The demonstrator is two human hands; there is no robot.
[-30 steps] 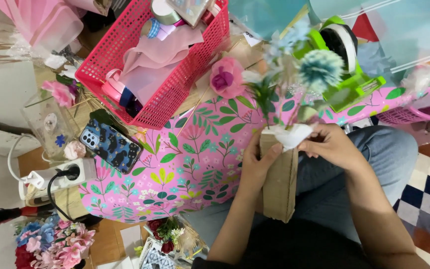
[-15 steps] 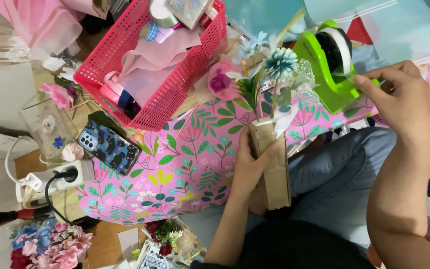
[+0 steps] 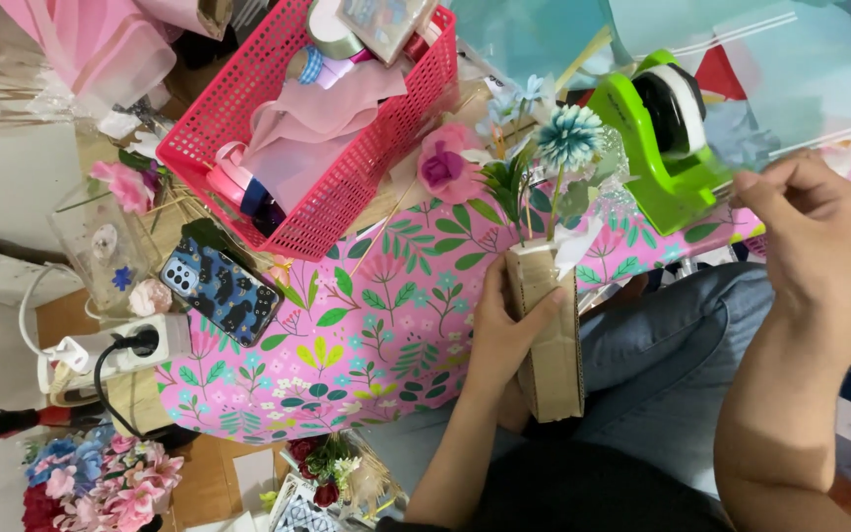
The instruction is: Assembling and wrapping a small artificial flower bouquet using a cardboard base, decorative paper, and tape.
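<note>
**Pulling tape for the cardboard sleeve**

My left hand (image 3: 504, 330) is clamped round the cardboard sleeve (image 3: 547, 330), which stands just below the green tape dispenser (image 3: 664, 148), with 1 teal flower (image 3: 568, 136) poking out. To the dispenser's right, my right hand (image 3: 808, 222) pinches at its cutter; I should draw the tape straight and tear cleanly.

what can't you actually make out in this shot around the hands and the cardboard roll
Head view only:
- Right hand at the green tape dispenser: its fingertips are curled away, so any tape strip between them is too thin to see.
- Cardboard wrap: the left hand covers its near side, and the flower stems vanish inside.
- Red basket: its top is cut by the frame edge.
</note>
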